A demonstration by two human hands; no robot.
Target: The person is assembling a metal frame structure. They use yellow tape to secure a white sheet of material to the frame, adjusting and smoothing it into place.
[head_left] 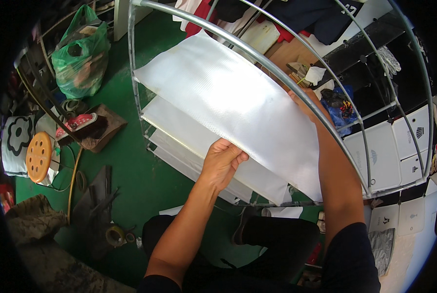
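Both hands' grip is closed on the white textured sheet (228, 102): left hand (222, 161) at near edge, right hand (306, 102) at far; long axis runs between them over the metal rack (277, 73).

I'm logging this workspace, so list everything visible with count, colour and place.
Mat sheet: one, translucent white, held above the rack.
Metal rack: one, silver tubing, centre; further white sheets on its lower tiers.
Plastic bag: one, green, upper left floor.
Stool: one, orange, left.
Shoe: one, pink, left on a brown board.
Tape roll: one, brownish, lower left floor.
Left hand: gripping the sheet's near edge.
Right hand: gripping its far right edge.
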